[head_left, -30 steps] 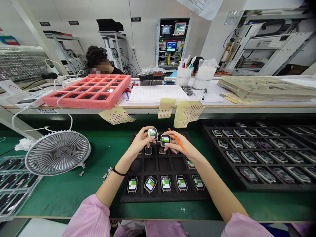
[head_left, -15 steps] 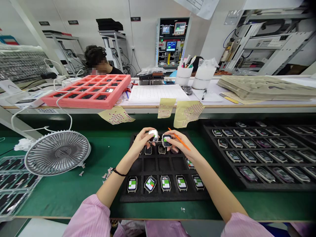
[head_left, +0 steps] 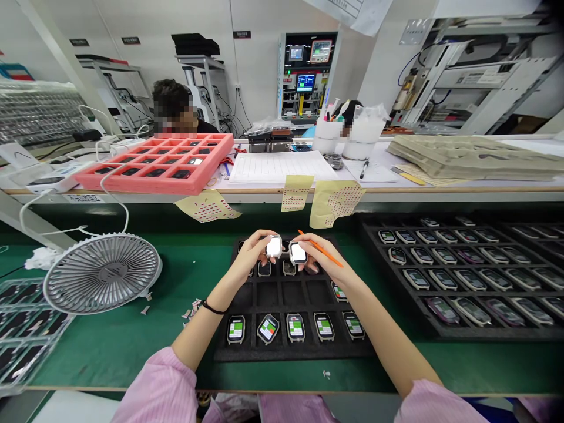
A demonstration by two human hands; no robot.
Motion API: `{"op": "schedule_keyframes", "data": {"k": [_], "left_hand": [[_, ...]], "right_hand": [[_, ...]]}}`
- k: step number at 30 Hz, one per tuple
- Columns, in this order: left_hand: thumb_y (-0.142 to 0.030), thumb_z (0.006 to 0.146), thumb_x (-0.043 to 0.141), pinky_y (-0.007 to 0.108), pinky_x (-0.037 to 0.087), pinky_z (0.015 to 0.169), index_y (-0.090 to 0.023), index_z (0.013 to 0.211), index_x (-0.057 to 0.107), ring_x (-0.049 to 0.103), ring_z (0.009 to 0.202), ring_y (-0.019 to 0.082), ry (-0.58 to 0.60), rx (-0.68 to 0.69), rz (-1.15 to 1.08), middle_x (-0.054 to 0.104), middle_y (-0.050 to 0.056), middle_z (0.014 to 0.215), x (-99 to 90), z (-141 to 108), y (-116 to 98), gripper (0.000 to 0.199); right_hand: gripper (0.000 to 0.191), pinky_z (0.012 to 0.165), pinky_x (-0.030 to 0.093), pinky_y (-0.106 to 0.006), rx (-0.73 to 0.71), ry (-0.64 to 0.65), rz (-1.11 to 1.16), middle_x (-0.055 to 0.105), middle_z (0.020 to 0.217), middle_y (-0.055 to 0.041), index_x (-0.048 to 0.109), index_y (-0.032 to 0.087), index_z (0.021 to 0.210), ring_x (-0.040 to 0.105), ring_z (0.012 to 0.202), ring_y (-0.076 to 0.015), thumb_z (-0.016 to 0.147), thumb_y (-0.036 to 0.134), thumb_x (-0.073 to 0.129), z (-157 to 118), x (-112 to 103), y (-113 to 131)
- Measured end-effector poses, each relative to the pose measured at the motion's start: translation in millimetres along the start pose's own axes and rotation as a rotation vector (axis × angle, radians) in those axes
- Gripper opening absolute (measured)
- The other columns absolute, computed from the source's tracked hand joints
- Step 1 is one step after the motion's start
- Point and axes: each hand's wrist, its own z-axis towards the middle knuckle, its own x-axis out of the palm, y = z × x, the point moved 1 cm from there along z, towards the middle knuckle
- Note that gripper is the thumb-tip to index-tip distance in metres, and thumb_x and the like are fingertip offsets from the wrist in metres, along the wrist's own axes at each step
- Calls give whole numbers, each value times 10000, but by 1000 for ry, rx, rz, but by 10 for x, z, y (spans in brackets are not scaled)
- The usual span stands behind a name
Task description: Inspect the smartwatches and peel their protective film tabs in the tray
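Note:
My left hand [head_left: 252,255] grips a square smartwatch body [head_left: 274,247] by its edges, and its top face looks bright white. My right hand [head_left: 321,258] holds a second smartwatch body [head_left: 298,253] right beside the first, the two apart by a small gap. An orange stylus [head_left: 322,252] lies between my right fingers, pointing up-left and down-right. Both hands hover over a black foam tray [head_left: 293,354], whose lower row holds several watches with green-and-white screens. Pockets under my hands are partly hidden.
A larger black tray of watches [head_left: 453,335] lies to the right, and a white desk fan [head_left: 102,273] stands to the left. Beyond the bench edge are a red foam tray [head_left: 154,182], paper sheets, and a seated co-worker [head_left: 174,108].
Both watches have tilted in my hands, and their green screens now look white. They sit slightly closer together, and the orange stylus has swung a little.

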Motion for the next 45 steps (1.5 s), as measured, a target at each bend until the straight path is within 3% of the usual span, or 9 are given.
{"op": "schedule_keyframes", "data": {"k": [5,8,12,17,23,28,34,38,45], "left_hand": [[-344,753,682,169,407,456,-185,1140,523,646,706,139,41,32,10,655,80,986,11,-23,-45,447],[-317,724,720,171,416,473,-188,1180,496,646,747,147,49,51,25,646,87,1012,5,-24,-52,524],[-359,708,732,177,396,455,-171,1124,529,628,655,125,19,52,18,669,76,942,3,-11,-48,499],[-442,746,668,180,348,421,-162,994,568,564,493,88,-43,27,11,698,50,787,27,-19,-69,387],[-481,774,631,171,290,391,-168,886,549,515,431,74,-50,24,50,681,31,676,45,-38,-74,342],[-451,750,688,166,336,425,-169,998,526,565,526,82,22,63,71,663,36,797,32,-41,-75,409],[-345,718,745,156,356,442,-182,1117,475,589,667,106,97,122,67,634,60,943,0,-39,-74,508],[-354,713,746,157,356,443,-179,1076,498,540,598,75,57,113,61,625,27,867,13,-33,-66,474],[-478,724,688,154,301,410,-172,914,525,516,514,72,-46,46,48,636,8,701,49,-28,-85,396]], "right_hand": [[366,398,378,-213,-31,63,-8,621,978,-72,556,207,1129,645,638,-146,823,385,650,-12,-28,7],[439,395,384,-205,-19,87,12,615,1018,-77,533,215,1139,668,722,-179,764,344,720,-9,-26,7],[389,379,366,-205,3,63,0,623,948,-62,561,198,1090,651,637,-155,769,359,711,-14,-8,39],[301,364,333,-211,19,-13,6,592,700,-6,616,184,997,594,479,-126,833,436,627,-14,-3,33],[258,335,273,-210,56,-98,23,573,615,19,607,200,857,492,385,-90,809,450,650,-16,8,25],[263,364,305,-208,33,-22,11,607,714,3,611,204,949,553,458,-101,788,396,690,-33,11,60],[417,392,349,-190,10,62,20,642,948,-51,568,215,1074,637,650,-146,719,318,762,-18,-9,48],[442,393,347,-189,23,61,19,642,886,-33,565,215,1065,618,625,-136,692,310,782,-12,-9,36],[269,379,295,-198,46,-46,10,588,700,21,608,198,923,513,437,-73,767,392,709,-18,17,46]]}}
